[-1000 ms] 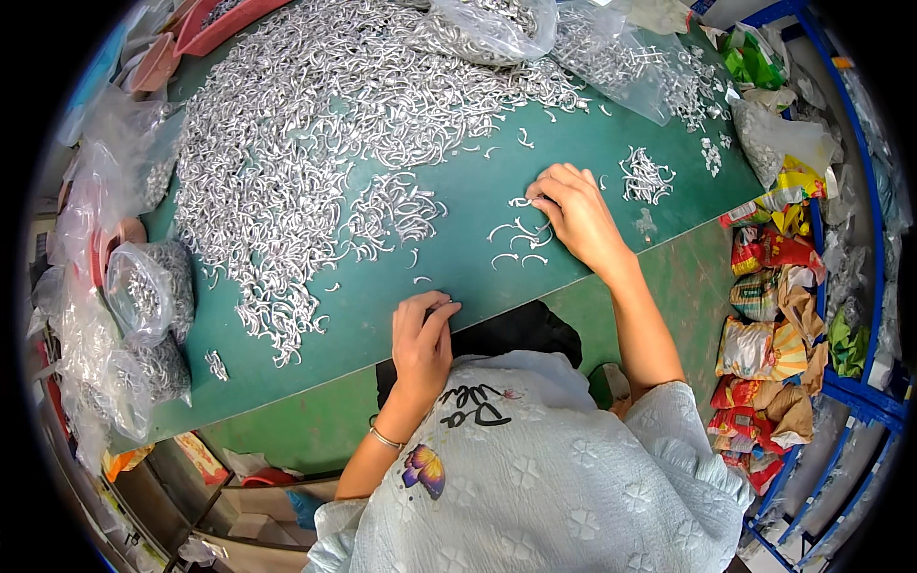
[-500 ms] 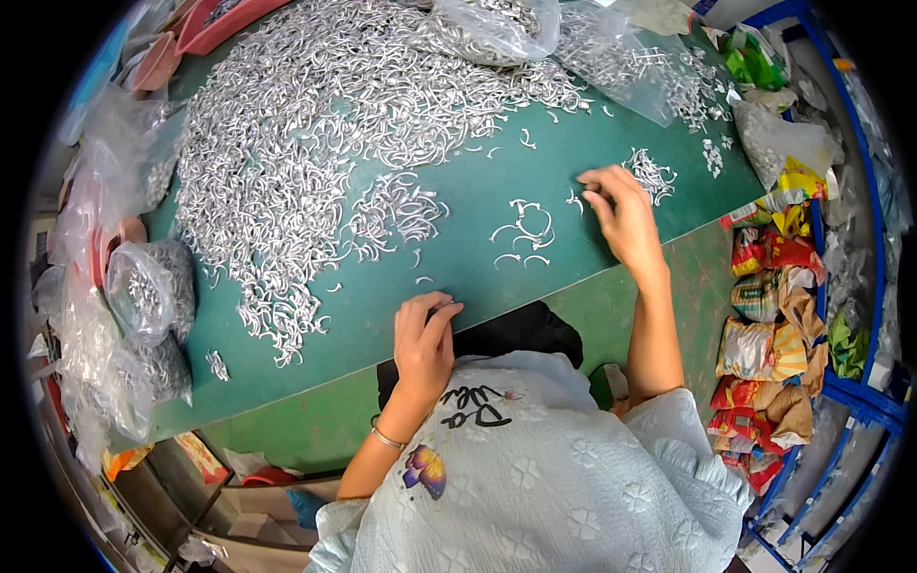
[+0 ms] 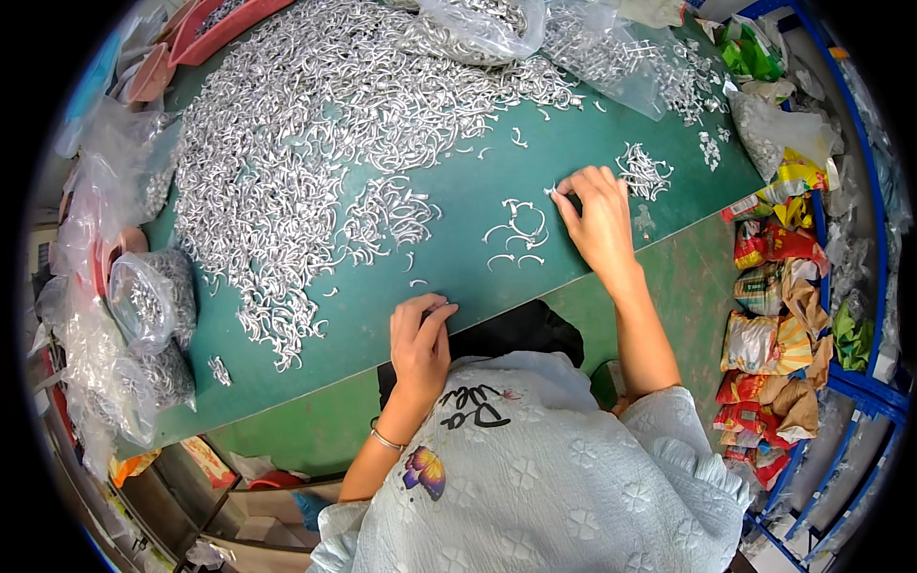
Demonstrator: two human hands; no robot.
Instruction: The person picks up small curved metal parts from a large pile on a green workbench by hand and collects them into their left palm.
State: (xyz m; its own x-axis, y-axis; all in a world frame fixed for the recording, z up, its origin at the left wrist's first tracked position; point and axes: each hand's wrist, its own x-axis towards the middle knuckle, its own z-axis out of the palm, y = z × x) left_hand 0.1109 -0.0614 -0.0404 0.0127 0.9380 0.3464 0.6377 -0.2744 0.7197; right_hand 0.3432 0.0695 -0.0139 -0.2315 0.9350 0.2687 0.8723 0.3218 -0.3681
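Observation:
My right hand (image 3: 600,222) pinches a small silvery metal piece (image 3: 550,191) between thumb and forefinger, just above the green table (image 3: 564,129). To the left of it lie a few thin, curved metal pieces (image 3: 543,224), some forming a rough ring. Beyond the hand, to the right, is a small pile of similar parts (image 3: 645,172). My left hand (image 3: 418,344) rests at the near table edge with its fingers curled and fingertips together; whatever they may hold is too small to make out. A stray curved piece (image 3: 418,283) lies just beyond it.
A large heap of curved metal parts (image 3: 277,134) covers the far left, with a smaller cluster (image 3: 392,218) at its near side. Clear plastic bags of parts (image 3: 158,296) stand at the left, and another bag (image 3: 611,57) lies at the back. A red tray (image 3: 224,38) sits far left.
My right hand has moved left, away from the small pile, and the silvery piece now shows at its fingertips. My left hand has stayed in nearly the same place.

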